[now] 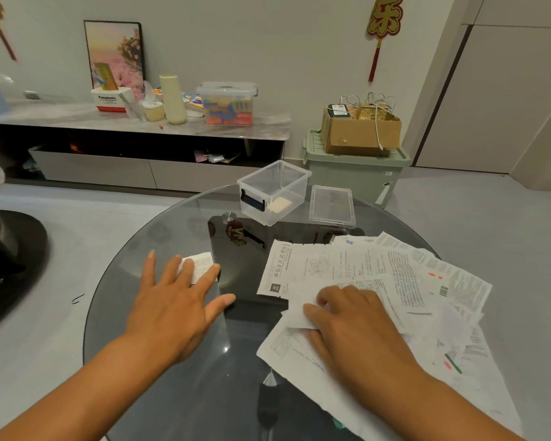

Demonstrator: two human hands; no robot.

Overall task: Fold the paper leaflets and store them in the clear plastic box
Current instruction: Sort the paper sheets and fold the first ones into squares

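Folded leaflet [199, 266] under L hand [172, 308], near counter's [159, 237] left edge.
L fingers flat, pressing it; R hand [352, 326] pinches unfolded sheet [299, 316] off leaflet pile [395, 281]; folded one small, white, printed.

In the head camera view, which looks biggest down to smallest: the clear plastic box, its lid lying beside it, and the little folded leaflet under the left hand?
1. Clear plastic box, clearly the biggest.
2. Lid, flat on the table.
3. Folded leaflet, smallest, though fingers of the left hand cover part of it, and it lies nearer the camera.
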